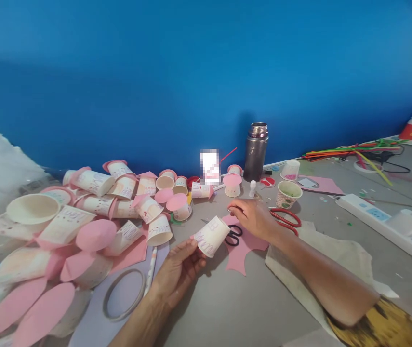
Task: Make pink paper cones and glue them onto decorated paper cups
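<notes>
My left hand (182,267) is closed around the lower end of a white paper cup (212,236). Purple marker lines, among them a small window shape, run over the cup, which is tilted with its wider end to the upper right. My right hand (251,217) hovers just beyond the cup, thumb and fingers pinched together; whatever lies between them is too small to make out. Under it are black-handled scissors (233,235) on a cut piece of pink paper (237,262). Red-handled scissors (288,217) lie just past my right wrist.
Many decorated cups with pink paper pieces (95,235) crowd the left side. A tape roll (109,308) and a marker (151,265) lie on purple paper. Behind stand a dark flask (256,156) and a patterned cup (288,195). A cloth (321,260) and a power strip (382,226) are at right.
</notes>
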